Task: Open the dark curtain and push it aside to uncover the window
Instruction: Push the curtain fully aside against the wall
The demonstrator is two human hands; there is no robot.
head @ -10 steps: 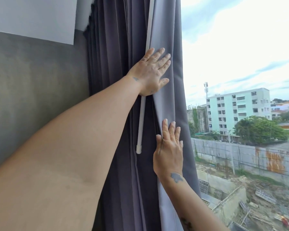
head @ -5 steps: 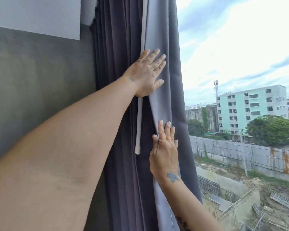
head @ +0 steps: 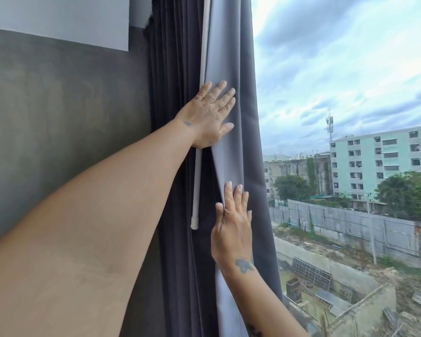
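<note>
Ideally, both flat, unclenched hands, left hand and right hand, press the gathered dark grey fabric curtain wallward, gripping nothing.

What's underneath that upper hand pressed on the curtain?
Under the left hand lie the grey curtain folds and a white wand, which enters above the hand and comes out below. The stretch of wand beneath the palm is hidden.
</note>
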